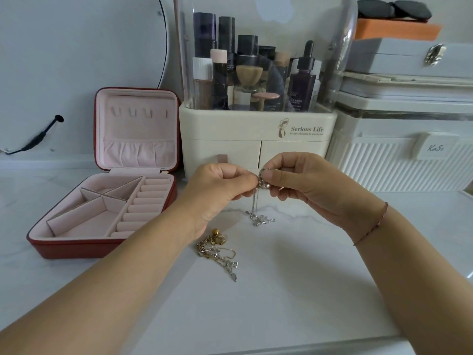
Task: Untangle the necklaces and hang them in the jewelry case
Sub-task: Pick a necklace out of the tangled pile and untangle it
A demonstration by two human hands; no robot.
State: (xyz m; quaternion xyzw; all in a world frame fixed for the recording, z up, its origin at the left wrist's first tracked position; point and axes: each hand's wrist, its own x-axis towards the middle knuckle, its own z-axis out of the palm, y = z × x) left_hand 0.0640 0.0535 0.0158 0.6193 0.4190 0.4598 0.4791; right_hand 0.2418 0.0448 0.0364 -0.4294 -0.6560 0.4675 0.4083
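Two bare forearms reach in from the near edge of the white marble table (281, 303), and the hands meet above its middle. The left hand (220, 187) is curled, its thumb and fingers (243, 178) pinching a small knot of a silver necklace (263, 181). The right hand (303, 185) pinches the same knot from the other side, fingers (277, 175) bent tight around it. Both hold it up off the table. From the knot the chain drops straight down, and its lower end lies in a little heap on the table just below the hands. A thin red bracelet (375, 225) circles the right wrist.

Closer in, just beside the left wrist, a tangle of gold and silver chains (217, 251) lies loose on the table, a gold bead at its far end; neither hand touches it.

To the left sits the jewelry case (76, 248), red outside and pink inside, its lid standing upright with a row of small hooks (139, 113) near the top.

Behind the hands stands a cream makeup organizer (256, 144) with bottles under a clear cover, and a white ribbed box (384, 170) sits to its right.
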